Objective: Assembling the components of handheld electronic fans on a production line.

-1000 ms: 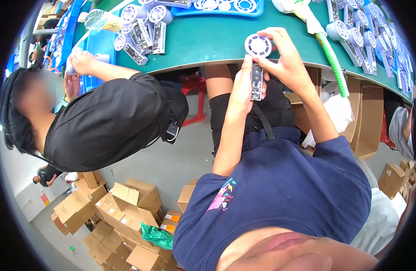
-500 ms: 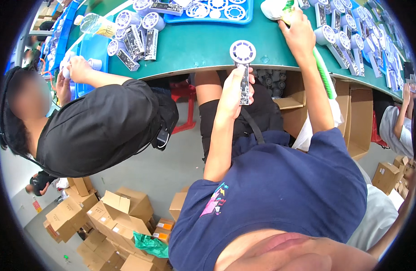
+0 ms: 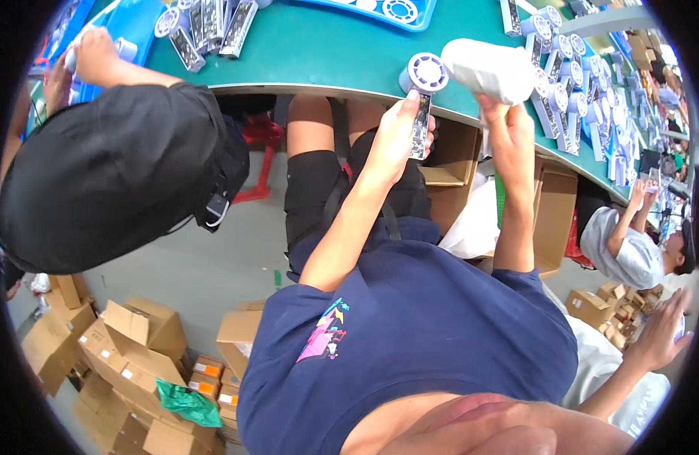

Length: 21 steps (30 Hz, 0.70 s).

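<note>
My left hand (image 3: 395,136) is closed round the handle of a pale lilac handheld fan (image 3: 427,73), its thumb near the round slotted head. A dark circuit board shows along the open face of the handle. My right hand (image 3: 509,133) grips the lower end of a white, rounded, bottle-like object (image 3: 490,68). That object is tilted just right of the fan head, over the table edge; I cannot tell whether the two touch.
On the green table (image 3: 304,57), similar fans (image 3: 565,98) crowd the right side and more (image 3: 213,30) lie left. A blue tray (image 3: 421,19) sits at the far edge. A co-worker in black (image 3: 114,174) works at left. Cardboard boxes (image 3: 141,341) stand behind.
My right hand has come back from the far side of the table, bringing the white object beside the fan. The fan's head has turned slightly. The view has shifted rightward.
</note>
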Each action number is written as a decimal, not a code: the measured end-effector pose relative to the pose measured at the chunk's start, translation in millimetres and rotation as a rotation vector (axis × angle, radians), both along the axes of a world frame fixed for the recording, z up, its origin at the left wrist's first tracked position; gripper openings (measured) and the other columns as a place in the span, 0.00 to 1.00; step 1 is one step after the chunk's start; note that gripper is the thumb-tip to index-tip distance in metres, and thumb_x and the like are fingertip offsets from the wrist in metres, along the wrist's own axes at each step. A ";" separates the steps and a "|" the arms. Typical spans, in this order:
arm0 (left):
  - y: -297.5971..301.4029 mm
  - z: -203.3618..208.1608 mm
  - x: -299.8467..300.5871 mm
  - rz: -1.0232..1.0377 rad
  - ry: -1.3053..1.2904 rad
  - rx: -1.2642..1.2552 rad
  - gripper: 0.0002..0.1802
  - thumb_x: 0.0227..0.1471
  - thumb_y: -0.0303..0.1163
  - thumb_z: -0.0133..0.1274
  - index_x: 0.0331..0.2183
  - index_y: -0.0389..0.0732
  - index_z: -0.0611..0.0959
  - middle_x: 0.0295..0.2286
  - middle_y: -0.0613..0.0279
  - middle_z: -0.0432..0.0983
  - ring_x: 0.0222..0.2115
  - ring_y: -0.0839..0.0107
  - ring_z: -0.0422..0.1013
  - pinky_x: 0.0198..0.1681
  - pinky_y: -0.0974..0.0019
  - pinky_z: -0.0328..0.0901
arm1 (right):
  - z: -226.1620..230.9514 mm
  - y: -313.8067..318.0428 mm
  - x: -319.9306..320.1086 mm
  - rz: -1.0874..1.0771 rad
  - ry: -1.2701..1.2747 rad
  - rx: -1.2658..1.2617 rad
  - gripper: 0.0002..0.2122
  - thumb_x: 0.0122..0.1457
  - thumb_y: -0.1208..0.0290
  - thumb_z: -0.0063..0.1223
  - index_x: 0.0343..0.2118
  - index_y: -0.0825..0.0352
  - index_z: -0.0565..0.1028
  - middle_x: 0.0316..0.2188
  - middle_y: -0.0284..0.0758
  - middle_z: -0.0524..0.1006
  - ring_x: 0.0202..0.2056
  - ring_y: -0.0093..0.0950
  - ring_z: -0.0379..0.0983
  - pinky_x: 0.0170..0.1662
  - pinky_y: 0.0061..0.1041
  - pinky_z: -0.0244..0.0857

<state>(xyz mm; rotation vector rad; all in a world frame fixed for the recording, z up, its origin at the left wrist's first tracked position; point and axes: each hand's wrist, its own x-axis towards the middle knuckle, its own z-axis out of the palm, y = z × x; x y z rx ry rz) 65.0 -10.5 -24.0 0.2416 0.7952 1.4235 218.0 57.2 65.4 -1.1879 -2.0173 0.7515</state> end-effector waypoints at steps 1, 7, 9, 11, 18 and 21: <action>1.6 1.1 2.5 0.009 -0.005 0.006 0.25 0.63 0.52 0.45 0.41 0.36 0.76 0.23 0.65 0.72 0.17 0.78 0.68 0.17 0.74 0.64 | 5.4 -3.7 -0.2 -0.005 -0.074 -0.029 0.18 0.63 0.60 0.54 0.44 0.74 0.72 0.27 0.44 0.77 0.27 0.33 0.73 0.33 0.29 0.65; -0.8 5.4 13.0 0.082 -0.126 -0.026 0.26 0.59 0.56 0.50 0.29 0.40 0.78 0.18 0.67 0.70 0.15 0.79 0.67 0.17 0.74 0.62 | 21.7 -31.8 1.1 -0.009 0.008 -0.036 0.14 0.63 0.67 0.55 0.43 0.75 0.74 0.31 0.42 0.80 0.31 0.23 0.74 0.35 0.26 0.67; 4.1 6.0 20.2 0.113 -0.134 -0.007 0.28 0.59 0.59 0.49 0.26 0.41 0.75 0.17 0.68 0.69 0.15 0.79 0.66 0.16 0.74 0.62 | 17.5 -36.7 -4.0 -0.056 -0.286 -0.063 0.15 0.63 0.65 0.54 0.43 0.75 0.74 0.30 0.44 0.79 0.31 0.25 0.74 0.35 0.27 0.66; 4.0 4.8 21.9 0.131 -0.105 -0.021 0.28 0.59 0.59 0.48 0.25 0.41 0.75 0.17 0.68 0.69 0.14 0.79 0.66 0.16 0.74 0.62 | 15.5 -37.9 -7.0 -0.022 -0.272 -0.100 0.15 0.64 0.65 0.53 0.44 0.75 0.73 0.30 0.44 0.79 0.30 0.26 0.74 0.34 0.28 0.66; 6.8 3.4 22.5 0.127 -0.083 -0.021 0.29 0.60 0.59 0.46 0.25 0.40 0.75 0.17 0.67 0.69 0.13 0.78 0.65 0.15 0.73 0.61 | 4.3 -40.2 -9.0 0.017 -0.179 -0.046 0.12 0.63 0.70 0.53 0.42 0.74 0.75 0.31 0.44 0.80 0.29 0.31 0.75 0.34 0.28 0.67; 7.0 4.9 22.8 0.102 -0.105 -0.026 0.29 0.60 0.58 0.46 0.27 0.39 0.77 0.17 0.67 0.69 0.12 0.78 0.65 0.15 0.73 0.60 | 10.6 -45.2 8.6 -0.079 -0.132 -0.018 0.13 0.64 0.68 0.53 0.44 0.74 0.75 0.30 0.41 0.80 0.29 0.27 0.74 0.34 0.26 0.66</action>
